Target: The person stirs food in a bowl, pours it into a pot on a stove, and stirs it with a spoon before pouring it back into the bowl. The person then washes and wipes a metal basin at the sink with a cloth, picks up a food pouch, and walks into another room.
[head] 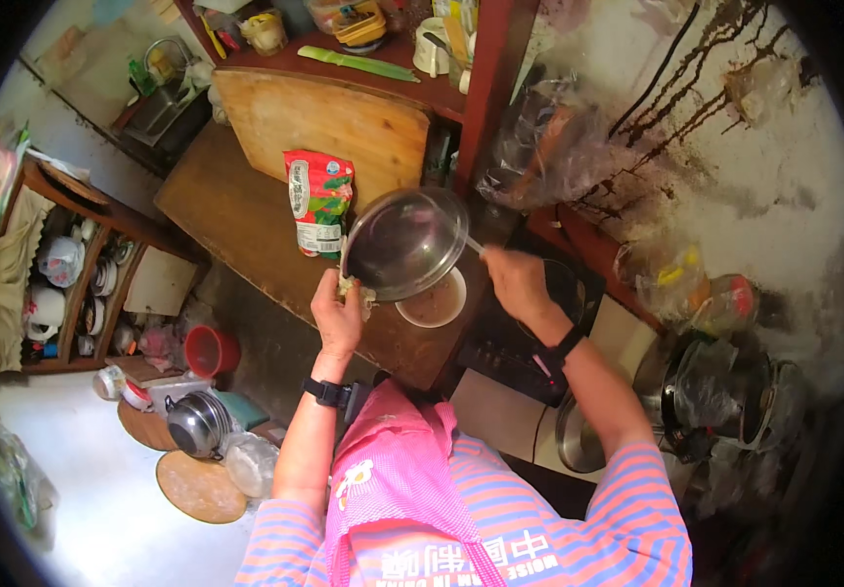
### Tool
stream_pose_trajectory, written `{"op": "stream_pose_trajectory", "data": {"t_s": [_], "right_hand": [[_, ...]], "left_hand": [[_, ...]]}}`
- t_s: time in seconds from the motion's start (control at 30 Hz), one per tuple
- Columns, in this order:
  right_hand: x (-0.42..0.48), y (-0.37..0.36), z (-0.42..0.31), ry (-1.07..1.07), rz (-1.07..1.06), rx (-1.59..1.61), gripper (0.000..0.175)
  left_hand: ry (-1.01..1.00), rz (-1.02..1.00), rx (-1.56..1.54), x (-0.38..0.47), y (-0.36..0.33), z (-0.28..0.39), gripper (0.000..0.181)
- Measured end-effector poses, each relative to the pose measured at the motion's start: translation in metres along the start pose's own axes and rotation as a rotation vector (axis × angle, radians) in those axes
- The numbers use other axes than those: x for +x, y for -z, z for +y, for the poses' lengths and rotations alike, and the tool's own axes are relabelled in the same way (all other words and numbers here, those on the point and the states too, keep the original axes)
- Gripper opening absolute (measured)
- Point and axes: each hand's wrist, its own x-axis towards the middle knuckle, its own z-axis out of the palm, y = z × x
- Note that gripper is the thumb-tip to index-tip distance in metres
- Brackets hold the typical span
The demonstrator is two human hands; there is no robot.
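Observation:
My right hand (521,282) grips the handle of a metal wok (407,242), which is raised and tilted over the table. At the wok's left rim, my left hand (338,310) pinches a crumpled pale cloth or wrap (357,290) against the metal. Partly below the wok stands a white bowl (453,308) with brownish contents; its far side is hidden. A red and green printed food pouch (319,202) is just left of the wok, in front of a wooden board.
The wooden board (334,132) leans near a red shelf (385,72). To the right is a black cooktop (499,359) with a small red light. A red bucket (211,351) and stacked metal pots (198,424) lie at the lower left, beside a wooden cabinet (84,293).

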Motion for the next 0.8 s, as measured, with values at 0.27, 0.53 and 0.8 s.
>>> {"op": "stream_pose_trajectory", "data": {"t_s": [0.27,0.53,0.8], "right_hand": [[0.022,-0.009,-0.002,0.231,-0.197,-0.021,0.010],[0.048,-0.002,0.003,0.191,-0.017,-0.110,0.023],[0.028,0.000,0.017,0.181,-0.083,0.033,0.019]], "left_hand": [[0.218,-0.107,-0.296,0.013,0.007,-0.002,0.005],[0.243,-0.156,-0.259,0.012,0.009,-0.007,0.004],[0.103,-0.098,-0.137,0.011,0.005,-0.003,0.011]]}}
